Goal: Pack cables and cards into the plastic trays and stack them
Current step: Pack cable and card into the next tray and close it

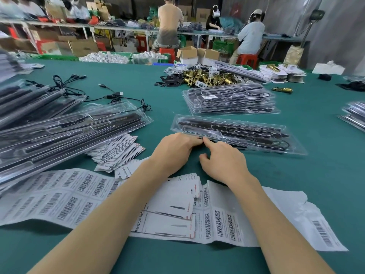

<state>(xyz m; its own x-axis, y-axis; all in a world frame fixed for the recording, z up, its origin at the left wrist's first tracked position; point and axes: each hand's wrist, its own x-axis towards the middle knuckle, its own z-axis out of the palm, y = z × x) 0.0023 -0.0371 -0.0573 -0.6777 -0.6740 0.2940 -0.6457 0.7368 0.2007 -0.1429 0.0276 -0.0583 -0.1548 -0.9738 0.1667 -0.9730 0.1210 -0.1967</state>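
Two hands, left hand (pixel 173 150) and right hand (pixel 223 162), show on the tabletop (pixel 296 194). One single tray (pixel 235 133) lies alone, with one stack of trays (pixel 229 98) at one o'clock. Three barcode sheets (pixel 59 196) lie at six o'clock; cards (pixel 118 150) and brass parts (pixel 207 77) are too many to count.

Two bare forearms, no sleeves in view. Left hand (pixel 173 150) and right hand (pixel 223 161): no gloves, rings, watch, wristband.

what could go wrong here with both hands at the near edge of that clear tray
1. The left hand and right hand work only the near left edge of the clear plastic tray; pressing there may tip its far end up.
2. The thin black cable looped in the tray's right end might spring out.
3. The forearms lie over the white barcode label sheets and could drag them.
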